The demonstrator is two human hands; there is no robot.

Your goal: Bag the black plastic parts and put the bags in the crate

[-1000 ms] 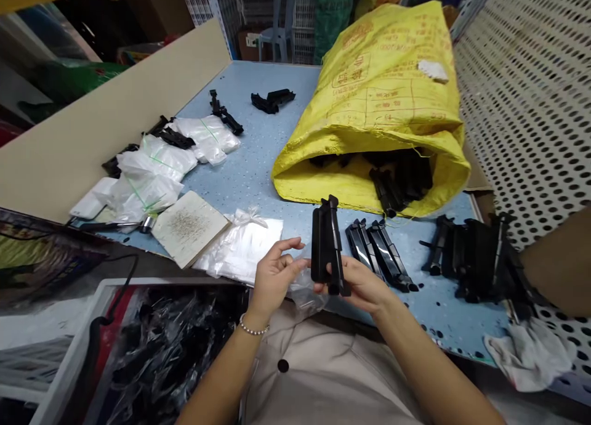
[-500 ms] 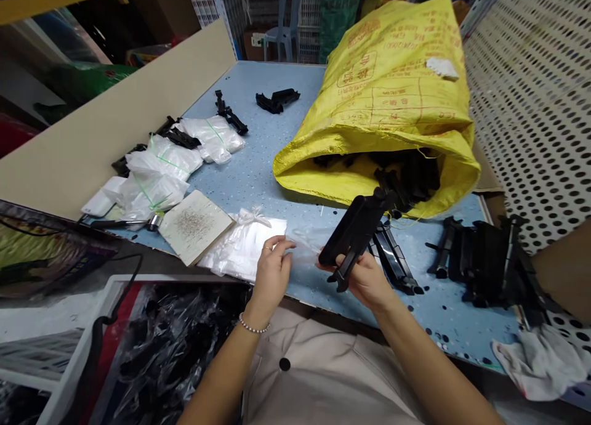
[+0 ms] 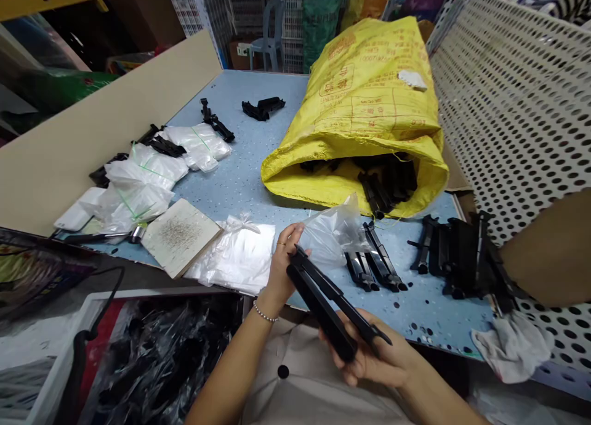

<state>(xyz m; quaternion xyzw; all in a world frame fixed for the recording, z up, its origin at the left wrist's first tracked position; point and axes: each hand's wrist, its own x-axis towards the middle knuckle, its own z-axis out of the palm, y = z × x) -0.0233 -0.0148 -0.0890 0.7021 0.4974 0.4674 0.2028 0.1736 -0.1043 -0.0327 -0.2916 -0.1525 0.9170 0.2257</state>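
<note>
My right hand (image 3: 376, 360) is closed round a long black plastic part (image 3: 330, 305), held low near my lap and pointing up to the left. My left hand (image 3: 284, 259) pinches the mouth of a clear plastic bag (image 3: 335, 231), which hangs open and lifted just past the part's upper end. Two similar black parts (image 3: 373, 265) lie on the blue table (image 3: 249, 160) just beyond the bag. A flat stack of clear bags (image 3: 240, 259) lies left of my left hand.
A yellow woven sack (image 3: 369, 105) lies open on the table with black parts inside. More black parts (image 3: 457, 252) are piled at the right beside a perforated white panel (image 3: 508, 105). Bundled white bags (image 3: 148, 178) and a beige board (image 3: 180, 234) lie left. A bin of bagged parts (image 3: 157, 357) stands lower left.
My right hand has pulled the black part down toward my lap and tilted it. My left hand has picked up a clear bag from the table and raised it open.
</note>
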